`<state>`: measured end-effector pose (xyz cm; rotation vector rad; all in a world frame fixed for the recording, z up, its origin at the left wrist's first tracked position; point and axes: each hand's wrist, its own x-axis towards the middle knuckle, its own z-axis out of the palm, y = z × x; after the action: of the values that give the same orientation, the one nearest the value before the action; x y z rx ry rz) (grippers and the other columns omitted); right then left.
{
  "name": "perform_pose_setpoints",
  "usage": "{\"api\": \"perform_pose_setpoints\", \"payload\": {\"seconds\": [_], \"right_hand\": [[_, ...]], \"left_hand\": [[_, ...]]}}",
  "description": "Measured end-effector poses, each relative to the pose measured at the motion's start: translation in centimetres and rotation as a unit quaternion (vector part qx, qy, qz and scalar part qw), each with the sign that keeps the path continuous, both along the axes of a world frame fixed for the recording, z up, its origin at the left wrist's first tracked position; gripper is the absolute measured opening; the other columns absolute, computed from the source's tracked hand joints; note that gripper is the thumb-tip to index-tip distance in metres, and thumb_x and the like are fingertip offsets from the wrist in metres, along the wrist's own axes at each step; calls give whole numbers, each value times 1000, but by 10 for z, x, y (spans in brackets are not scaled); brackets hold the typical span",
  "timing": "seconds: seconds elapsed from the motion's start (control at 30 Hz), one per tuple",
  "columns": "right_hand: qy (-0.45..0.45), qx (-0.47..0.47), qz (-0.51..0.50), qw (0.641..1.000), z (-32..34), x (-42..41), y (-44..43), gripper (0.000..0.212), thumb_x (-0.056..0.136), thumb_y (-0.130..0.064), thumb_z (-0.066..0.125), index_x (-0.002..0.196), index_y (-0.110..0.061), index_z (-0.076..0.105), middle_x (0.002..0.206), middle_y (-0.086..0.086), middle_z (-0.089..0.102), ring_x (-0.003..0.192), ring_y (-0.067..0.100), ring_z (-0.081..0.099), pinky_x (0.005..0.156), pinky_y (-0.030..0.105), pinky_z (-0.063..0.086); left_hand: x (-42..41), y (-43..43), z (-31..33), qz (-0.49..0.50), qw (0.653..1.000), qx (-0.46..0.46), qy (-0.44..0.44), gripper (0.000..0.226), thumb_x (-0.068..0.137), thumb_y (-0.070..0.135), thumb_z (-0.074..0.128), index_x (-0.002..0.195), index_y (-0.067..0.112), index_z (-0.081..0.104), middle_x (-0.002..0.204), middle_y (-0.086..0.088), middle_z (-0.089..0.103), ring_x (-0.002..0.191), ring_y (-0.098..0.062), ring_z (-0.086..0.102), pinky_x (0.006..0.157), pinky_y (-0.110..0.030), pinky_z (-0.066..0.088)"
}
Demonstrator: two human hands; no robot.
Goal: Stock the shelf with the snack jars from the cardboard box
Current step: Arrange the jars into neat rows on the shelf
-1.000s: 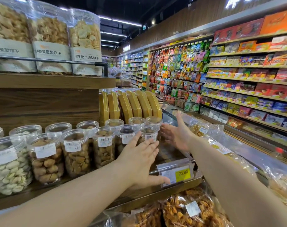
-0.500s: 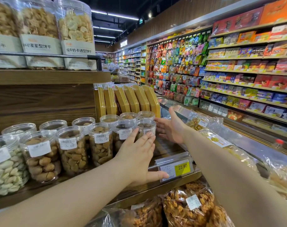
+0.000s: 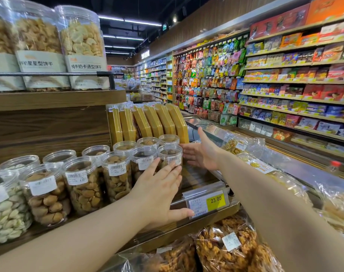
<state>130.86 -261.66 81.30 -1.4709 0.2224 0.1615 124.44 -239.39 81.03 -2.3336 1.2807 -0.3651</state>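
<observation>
Reaching toward the wooden shelf (image 3: 202, 175), both hands frame the end jar (image 3: 170, 156), the last clear snack jar in the front row. The left hand (image 3: 157, 193) is spread flat with fingers straight, holding nothing; its fingertips (image 3: 174, 166) lie against the front of the end jar near its barcode label. The right hand (image 3: 201, 154) is open too, palm turned toward the end jar, fingers just beside its side wall; I cannot tell whether they touch it. Left of the end jar, two rows of matching snack jars (image 3: 116, 171) stand upright, filled with nuts and biscuits. Behind the end jar lean yellow flat packs (image 3: 161, 122). Below and in front of the end jar, a yellow price tag (image 3: 215, 200) reading 23.80 sits on the shelf edge. Bagged fried snacks (image 3: 224, 244) lie lower down.
</observation>
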Motion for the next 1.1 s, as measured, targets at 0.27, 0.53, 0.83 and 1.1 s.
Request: {"api": "perform_pose_setpoints", "payload": {"seconds": [0.27, 0.53, 0.83, 1.1], "right_hand": [[-19, 20, 31, 999, -10, 3, -14, 99, 84, -78, 5, 139, -7, 45, 148, 10, 42, 140, 23, 34, 117, 39, 22], [-32, 8, 55, 998, -13, 8, -10, 96, 86, -76, 5, 144, -7, 38, 153, 9, 34, 143, 22, 28, 119, 39, 17], [-47, 4, 20, 999, -10, 3, -5, 89, 89, -73, 7, 145, -9, 37, 153, 8, 35, 142, 22, 29, 116, 39, 19], [-69, -20, -81, 994, -21, -11, 12, 70, 94, -65, 25, 136, -15, 50, 138, 5, 53, 128, 24, 48, 111, 40, 33]], "left_hand": [[4, -6, 10, -12, 998, 44, -46, 97, 79, 76, -2, 153, 14, 7, 161, -3, -2, 146, -19, -15, 110, -49, -21], [5, -13, 8, 1, 997, 44, -62, 100, 74, 76, -8, 152, 15, 8, 161, -2, 0, 146, -19, -15, 110, -46, -20], [1, 3, 3, 15, 999, 6, -30, 95, 75, 74, -7, 153, 19, 2, 159, 0, -12, 144, -16, -21, 110, -46, -23], [-2, 85, 10, 79, 988, -130, -6, 97, 65, 74, -24, 150, 32, -4, 154, 8, -20, 138, -12, -27, 111, -46, -20]]}}
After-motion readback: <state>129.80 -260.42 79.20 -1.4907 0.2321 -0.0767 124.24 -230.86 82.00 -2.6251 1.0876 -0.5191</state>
